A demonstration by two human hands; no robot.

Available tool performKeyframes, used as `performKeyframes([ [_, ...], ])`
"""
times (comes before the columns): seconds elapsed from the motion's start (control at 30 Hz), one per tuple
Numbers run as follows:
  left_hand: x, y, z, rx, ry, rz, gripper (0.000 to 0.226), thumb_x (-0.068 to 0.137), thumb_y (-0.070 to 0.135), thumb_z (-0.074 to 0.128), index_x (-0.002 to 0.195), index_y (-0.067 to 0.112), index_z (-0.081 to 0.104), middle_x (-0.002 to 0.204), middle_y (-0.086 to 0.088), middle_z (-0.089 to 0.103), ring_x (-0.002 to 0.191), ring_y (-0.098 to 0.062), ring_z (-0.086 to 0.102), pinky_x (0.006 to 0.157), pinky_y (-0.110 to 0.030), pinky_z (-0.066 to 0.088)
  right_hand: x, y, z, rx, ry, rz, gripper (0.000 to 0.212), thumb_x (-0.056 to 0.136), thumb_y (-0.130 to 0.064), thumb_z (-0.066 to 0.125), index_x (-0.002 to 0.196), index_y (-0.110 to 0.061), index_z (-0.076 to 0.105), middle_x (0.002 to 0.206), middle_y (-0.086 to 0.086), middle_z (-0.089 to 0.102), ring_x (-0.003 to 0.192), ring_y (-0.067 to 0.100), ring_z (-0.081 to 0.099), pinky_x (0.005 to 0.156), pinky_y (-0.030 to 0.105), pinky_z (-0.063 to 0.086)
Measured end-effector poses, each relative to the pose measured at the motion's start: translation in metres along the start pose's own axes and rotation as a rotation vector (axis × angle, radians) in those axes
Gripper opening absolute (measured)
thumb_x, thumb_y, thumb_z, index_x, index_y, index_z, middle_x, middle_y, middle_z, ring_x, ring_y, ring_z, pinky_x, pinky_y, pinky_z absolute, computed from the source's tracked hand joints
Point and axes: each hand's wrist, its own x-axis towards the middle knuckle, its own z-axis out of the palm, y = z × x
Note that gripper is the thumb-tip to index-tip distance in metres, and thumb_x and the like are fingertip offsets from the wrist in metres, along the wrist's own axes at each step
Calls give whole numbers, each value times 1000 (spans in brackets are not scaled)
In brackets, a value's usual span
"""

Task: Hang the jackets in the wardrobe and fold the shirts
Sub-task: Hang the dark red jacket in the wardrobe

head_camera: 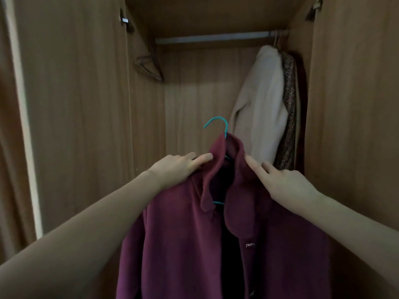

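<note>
The wardrobe (pixel 216 16) stands open, both doors swung wide, and its rail (pixel 212 37) runs across the top from the left wall to the right wall. The maroon jacket (pixel 183 234) hangs in front of the opening, well below the rail, already threaded on a teal hanger (pixel 216 121) whose hook pokes up free above the collar.

The left hand (pixel 177 167) grips the jacket's left shoulder, fingers curled over the cloth. The right hand (pixel 280 180) rests on the right shoulder with its fingers fairly straight; whether the thumb pinches underneath cannot be seen.

To hang it well, I would lift both shoulders level so the hook stays upright, raise it above the rail, and drop it on the bare middle stretch, keeping the collar from slipping off.

Inside, a cream coat (pixel 261 100) and a patterned garment (pixel 288 108) hang together at the rail's right end. Spare hangers (pixel 149 67) hang at its left end.
</note>
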Motion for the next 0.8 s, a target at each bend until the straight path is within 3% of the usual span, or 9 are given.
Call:
performKeyframes([
  [0.23,78,-62,65,0,7,34,50,104,29,30,143,44,2,113,-1,49,87,-29,63,68,-41,48,83,16,56,-49,-10,17,83,91,-10,30,144,-35,-29,112,1,42,64,26,63,54,38,48],
  [0.43,146,-104,86,44,60,53,59,101,26,34,148,41,2,119,-1,49,96,-30,63,75,-43,47,140,37,86,-62,50,56,79,84,-15,21,148,-35,-22,110,3,46,69,31,64,51,38,39],
  [0.57,193,-130,93,43,159,80,59,101,28,36,142,44,-3,122,-2,51,97,-30,63,75,-42,48,182,59,97,-86,117,98,79,85,-14,25,148,-35,-18,105,6,48,69,35,63,51,39,37],
  [0.8,281,-169,122,99,191,52,59,99,39,40,141,45,-2,133,-3,51,102,-32,63,76,-43,50,252,102,133,-87,177,115,78,84,-14,19,147,-39,-19,108,8,48,76,37,61,55,38,36],
])
